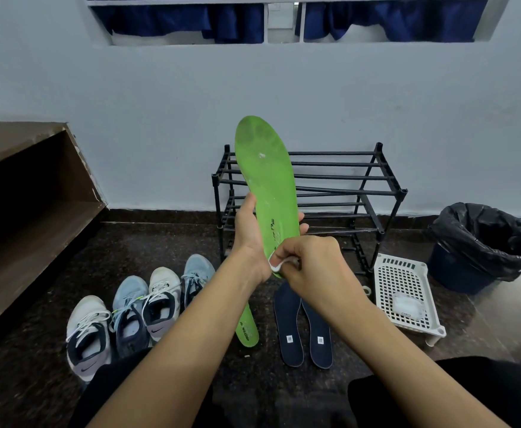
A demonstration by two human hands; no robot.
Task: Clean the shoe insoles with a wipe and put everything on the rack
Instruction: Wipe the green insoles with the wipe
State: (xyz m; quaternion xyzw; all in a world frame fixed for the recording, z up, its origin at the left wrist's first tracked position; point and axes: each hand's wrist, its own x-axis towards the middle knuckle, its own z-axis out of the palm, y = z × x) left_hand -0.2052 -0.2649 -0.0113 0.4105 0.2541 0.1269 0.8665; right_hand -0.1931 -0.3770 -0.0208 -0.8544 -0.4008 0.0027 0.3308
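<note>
— Where was the green insole (pixel 265 180)?
— Held upright in front of the rack (pixel 345 186), heel end down. The left hand (pixel 248 233) gripped its lower half, thumb on one edge, fingertips curled round the other.
— And the right hand (pixel 311 261)?
— Fingers curled, pinching a white wipe (pixel 276 264) against the heel.
— The others?
— A second green insole (pixel 248 330) and two navy insoles (pixel 302 329) lay on the floor (pixel 160 242) near four shoes (pixel 162 301)
</note>
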